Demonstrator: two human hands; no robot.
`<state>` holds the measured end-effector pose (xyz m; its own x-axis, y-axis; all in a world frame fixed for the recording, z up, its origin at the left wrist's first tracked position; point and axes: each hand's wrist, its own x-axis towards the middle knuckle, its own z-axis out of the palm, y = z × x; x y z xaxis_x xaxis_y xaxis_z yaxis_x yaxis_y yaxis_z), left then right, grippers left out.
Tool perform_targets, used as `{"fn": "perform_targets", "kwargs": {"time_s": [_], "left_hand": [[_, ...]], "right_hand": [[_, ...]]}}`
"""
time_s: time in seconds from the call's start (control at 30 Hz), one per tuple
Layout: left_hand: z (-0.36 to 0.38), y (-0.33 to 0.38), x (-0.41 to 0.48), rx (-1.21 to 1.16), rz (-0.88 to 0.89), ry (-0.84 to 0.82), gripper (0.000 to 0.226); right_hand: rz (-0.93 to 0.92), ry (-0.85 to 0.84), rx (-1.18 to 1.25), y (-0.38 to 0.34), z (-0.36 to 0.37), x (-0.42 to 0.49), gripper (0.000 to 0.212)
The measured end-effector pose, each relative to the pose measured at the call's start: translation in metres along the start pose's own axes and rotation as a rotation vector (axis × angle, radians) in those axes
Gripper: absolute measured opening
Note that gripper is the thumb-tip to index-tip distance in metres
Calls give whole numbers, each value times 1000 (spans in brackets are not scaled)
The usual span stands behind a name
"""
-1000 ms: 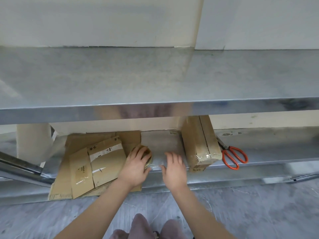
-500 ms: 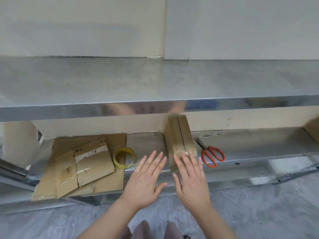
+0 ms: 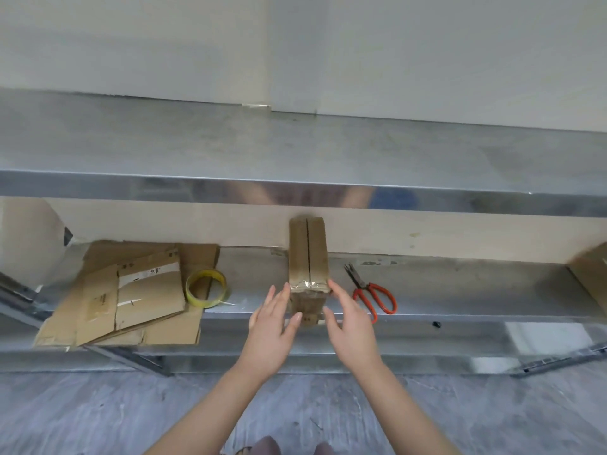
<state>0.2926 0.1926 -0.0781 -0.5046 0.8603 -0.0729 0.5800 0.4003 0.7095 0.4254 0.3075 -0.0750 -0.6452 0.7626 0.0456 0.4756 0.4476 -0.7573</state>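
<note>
One unreadable white label marks the cardboard left of the box.

Pale wall with one vertical seam, meeting the rear edge of a steel desk. The desk top is dull grey and scuffed. Its folded front lip is brighter and gives blurred reflections. Below the lip, a cream stretch of wall backs a steel shelf. Under the shelf's front edge are a slanting brace at lower left and a rail at lower right. The floor is grey and mottled, with pale scratches. Light is soft and even, and a pale patch shows on the shelf's front face at right.
</note>
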Motion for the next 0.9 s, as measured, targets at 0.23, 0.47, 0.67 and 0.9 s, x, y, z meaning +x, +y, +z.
{"fn": "perform_targets", "kwargs": {"time_s": [0.23,0.47,0.67,0.9], "left_hand": [[4,15,25,-144,-71,246,41],[8,16,44,33,-20,328,23],[0,17,46,38,-26,174,49],[-37,7,64,0,110,-75,48]], "right_hand": [[58,25,156,9,-10,28,38],[-16,139,-20,12,2,42,27],[-21,-68,30,20,-16,50,47],[-64,-257,-34,23,-44,68,39]]}}
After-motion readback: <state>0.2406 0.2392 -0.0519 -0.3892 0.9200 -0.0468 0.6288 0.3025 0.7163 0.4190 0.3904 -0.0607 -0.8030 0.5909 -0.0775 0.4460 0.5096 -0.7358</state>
